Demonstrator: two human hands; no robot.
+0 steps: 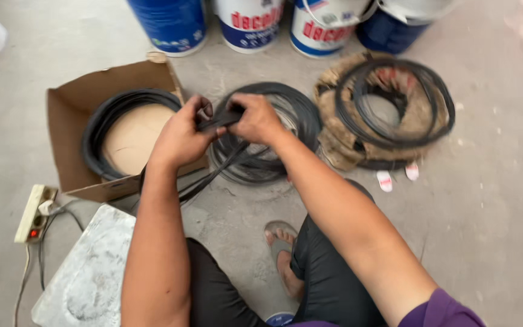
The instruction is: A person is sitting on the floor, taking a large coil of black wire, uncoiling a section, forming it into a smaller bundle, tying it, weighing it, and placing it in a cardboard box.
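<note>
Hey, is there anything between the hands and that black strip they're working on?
No. The left hand and right hand already grip the black strip directly, with nothing visible between them. Its loose end trails down toward the cardboard box, in front of the black coil on the floor.

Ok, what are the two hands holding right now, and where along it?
Both hands, left hand and right hand, pinch a bundle of black strips at its upper end, above the black coil; the rest trails down towards the knees.
</note>
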